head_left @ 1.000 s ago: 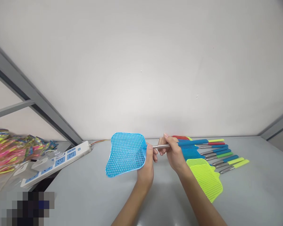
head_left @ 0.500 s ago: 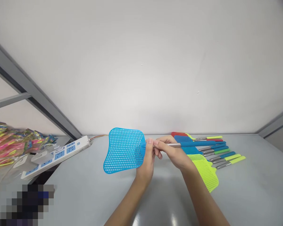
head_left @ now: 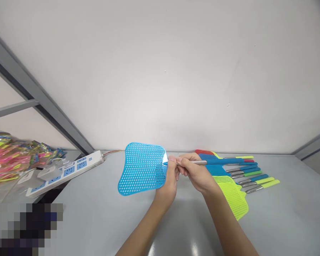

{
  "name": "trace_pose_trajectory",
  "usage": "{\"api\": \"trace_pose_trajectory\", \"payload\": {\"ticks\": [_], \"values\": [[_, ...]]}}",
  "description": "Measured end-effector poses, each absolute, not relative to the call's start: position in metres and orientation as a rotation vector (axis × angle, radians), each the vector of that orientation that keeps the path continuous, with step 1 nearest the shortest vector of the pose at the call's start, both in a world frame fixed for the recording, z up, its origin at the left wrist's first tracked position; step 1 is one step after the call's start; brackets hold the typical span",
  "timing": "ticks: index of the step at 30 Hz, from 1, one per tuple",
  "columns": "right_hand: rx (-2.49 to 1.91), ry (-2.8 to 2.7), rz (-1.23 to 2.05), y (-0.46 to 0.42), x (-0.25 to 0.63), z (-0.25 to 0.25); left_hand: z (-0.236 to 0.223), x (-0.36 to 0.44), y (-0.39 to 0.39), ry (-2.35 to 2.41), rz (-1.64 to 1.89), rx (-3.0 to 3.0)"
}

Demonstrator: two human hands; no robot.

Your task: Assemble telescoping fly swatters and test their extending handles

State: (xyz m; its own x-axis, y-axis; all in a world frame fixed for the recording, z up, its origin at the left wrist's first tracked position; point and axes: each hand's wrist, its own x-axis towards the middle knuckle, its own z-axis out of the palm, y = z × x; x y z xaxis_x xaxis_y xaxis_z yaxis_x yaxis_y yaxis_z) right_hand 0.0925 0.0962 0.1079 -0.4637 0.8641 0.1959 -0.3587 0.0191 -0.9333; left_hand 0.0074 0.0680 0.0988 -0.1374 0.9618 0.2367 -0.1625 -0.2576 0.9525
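Note:
I hold a blue fly swatter over a grey table (head_left: 101,217). Its mesh head (head_left: 142,169) points left. My left hand (head_left: 167,185) is closed on the neck of the swatter, where the head meets the rod. My right hand (head_left: 196,172) is closed on the metal rod (head_left: 200,162) just to the right, and the two hands nearly touch. The blue handle (head_left: 221,161) sticks out to the right of my right hand.
Several more swatters (head_left: 242,174) with blue, green, yellow and red handles lie at the right, with a yellow-green mesh head (head_left: 233,195) nearest me. A white and blue power strip (head_left: 66,172) lies at the left. Colourful packets (head_left: 13,158) are piled at the far left.
My right hand has slid left along the rod toward my left hand, and less bare metal shows between hand and handle. The swatter has risen slightly.

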Motion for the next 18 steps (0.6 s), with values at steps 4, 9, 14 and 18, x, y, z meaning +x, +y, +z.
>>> {"api": "trace_pose_trajectory", "payload": {"ticks": [4, 9, 14, 18], "values": [[-0.556, -1.328, 1.632, 0.0951, 0.0914, 0.1087, 0.1015, 0.0063, 0.0674, 1.045, 1.558, 1.17], [-0.57, -1.335, 1.632, 0.095, 0.0925, 0.1116, 0.1016, 0.0079, 0.0677, 1.088, 1.613, 1.141], [-0.574, -1.339, 1.617, 0.0952, 0.0944, 0.1136, 0.1032, 0.0088, 0.069, 1.061, 1.598, 1.198], [-0.59, -1.358, 1.6, 0.0945, 0.0955, 0.1154, 0.1079, 0.0072, 0.0672, 1.075, 1.587, 1.238]]}}
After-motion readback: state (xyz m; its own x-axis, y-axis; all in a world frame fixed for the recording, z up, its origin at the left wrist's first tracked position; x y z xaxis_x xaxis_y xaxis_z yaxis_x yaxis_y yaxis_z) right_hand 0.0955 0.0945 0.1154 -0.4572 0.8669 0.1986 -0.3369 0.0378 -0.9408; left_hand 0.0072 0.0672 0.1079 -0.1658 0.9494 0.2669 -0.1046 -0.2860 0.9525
